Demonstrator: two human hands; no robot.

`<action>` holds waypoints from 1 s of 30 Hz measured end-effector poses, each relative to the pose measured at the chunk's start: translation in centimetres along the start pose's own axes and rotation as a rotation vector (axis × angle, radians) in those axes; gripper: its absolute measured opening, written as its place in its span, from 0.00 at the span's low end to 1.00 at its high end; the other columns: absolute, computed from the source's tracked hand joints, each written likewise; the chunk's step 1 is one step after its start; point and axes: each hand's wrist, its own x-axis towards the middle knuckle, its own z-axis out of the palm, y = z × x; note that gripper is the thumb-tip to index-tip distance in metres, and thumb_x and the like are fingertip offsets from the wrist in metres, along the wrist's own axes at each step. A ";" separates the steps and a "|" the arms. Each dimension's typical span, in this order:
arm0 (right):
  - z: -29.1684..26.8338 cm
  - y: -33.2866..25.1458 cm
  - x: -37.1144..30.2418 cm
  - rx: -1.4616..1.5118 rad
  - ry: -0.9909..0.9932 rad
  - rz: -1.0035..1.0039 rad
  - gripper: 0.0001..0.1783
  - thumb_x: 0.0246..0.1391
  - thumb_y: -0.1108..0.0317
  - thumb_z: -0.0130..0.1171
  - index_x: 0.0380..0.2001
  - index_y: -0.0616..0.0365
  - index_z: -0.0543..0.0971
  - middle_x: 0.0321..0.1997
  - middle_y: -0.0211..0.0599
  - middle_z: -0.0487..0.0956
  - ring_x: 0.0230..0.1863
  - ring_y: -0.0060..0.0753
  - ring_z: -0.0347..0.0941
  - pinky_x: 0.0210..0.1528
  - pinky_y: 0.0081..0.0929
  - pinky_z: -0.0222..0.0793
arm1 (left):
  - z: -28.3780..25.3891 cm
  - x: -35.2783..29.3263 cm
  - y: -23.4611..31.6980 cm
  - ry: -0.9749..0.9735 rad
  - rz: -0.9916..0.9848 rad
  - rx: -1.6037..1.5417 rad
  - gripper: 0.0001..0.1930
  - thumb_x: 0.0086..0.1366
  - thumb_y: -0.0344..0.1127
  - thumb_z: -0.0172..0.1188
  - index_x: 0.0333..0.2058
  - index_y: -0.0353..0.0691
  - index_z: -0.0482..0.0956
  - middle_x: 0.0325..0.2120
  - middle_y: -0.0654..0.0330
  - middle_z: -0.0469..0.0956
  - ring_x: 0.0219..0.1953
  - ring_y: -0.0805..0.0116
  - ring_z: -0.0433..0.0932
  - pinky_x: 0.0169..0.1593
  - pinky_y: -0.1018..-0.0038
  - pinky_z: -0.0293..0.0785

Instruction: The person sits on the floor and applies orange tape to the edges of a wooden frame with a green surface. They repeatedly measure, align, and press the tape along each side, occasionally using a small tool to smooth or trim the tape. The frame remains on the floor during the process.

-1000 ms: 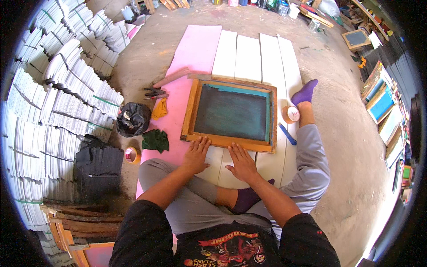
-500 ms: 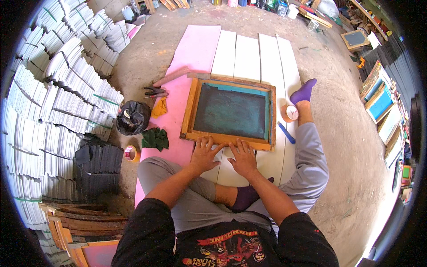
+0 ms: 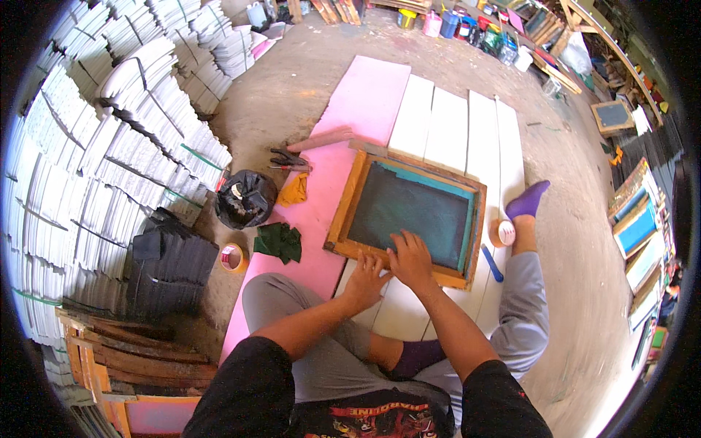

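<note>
A wooden screen-printing frame (image 3: 339,219) with dark, teal-edged mesh (image 3: 412,208) lies flat in front of me on white and pink boards. My left hand (image 3: 365,281) is at the frame's near rail, fingers stretched and fingertips at the wood. Beside it, my right hand (image 3: 410,259) reaches over that same rail. Its fingers are extended at the near edge of the mesh, and it grips nothing that I can see. The two hands are close together; whether they touch cannot be made out. Both palms face down and are hidden.
Left of the frame are a dark green cloth (image 3: 279,241), a yellow cloth (image 3: 293,189), pliers (image 3: 285,159), a black bag (image 3: 246,198) and a tape roll (image 3: 234,258). Another tape roll (image 3: 502,233) and a blue strip-like tool (image 3: 491,263) lie right, near my foot. White stacks (image 3: 117,146) stand far left.
My right hand has moved from the near rail forward over it to the mesh edge. My left hand is closer to it. The whole view has shifted, so the scene appears lower and further right.
</note>
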 end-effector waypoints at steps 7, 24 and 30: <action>4.0 -3.6 13.8 -0.022 -0.016 -0.250 0.25 0.52 0.61 0.66 0.52 0.58 0.77 0.61 0.49 0.73 0.62 0.53 0.69 0.64 0.45 0.66 | 0.9 1.2 1.1 -0.084 0.022 -0.017 0.44 0.60 0.61 0.62 0.72 0.54 0.59 0.64 0.42 0.63 0.69 0.35 0.56 0.70 0.32 0.42; 14.6 -4.0 35.2 -0.284 -0.050 -0.349 0.28 0.54 0.59 0.65 0.58 0.54 0.74 0.59 0.45 0.75 0.64 0.47 0.67 0.67 0.51 0.59 | -3.8 1.3 -0.8 -0.296 0.130 -0.129 0.47 0.61 0.68 0.56 0.73 0.50 0.56 0.59 0.41 0.65 0.63 0.39 0.62 0.66 0.37 0.53; 12.9 -4.4 37.2 -0.332 -0.045 -0.367 0.31 0.55 0.59 0.64 0.61 0.52 0.71 0.60 0.46 0.74 0.64 0.49 0.69 0.64 0.49 0.63 | -2.6 1.3 0.7 -0.228 0.095 -0.050 0.48 0.60 0.69 0.56 0.73 0.49 0.57 0.60 0.41 0.65 0.63 0.39 0.62 0.66 0.37 0.53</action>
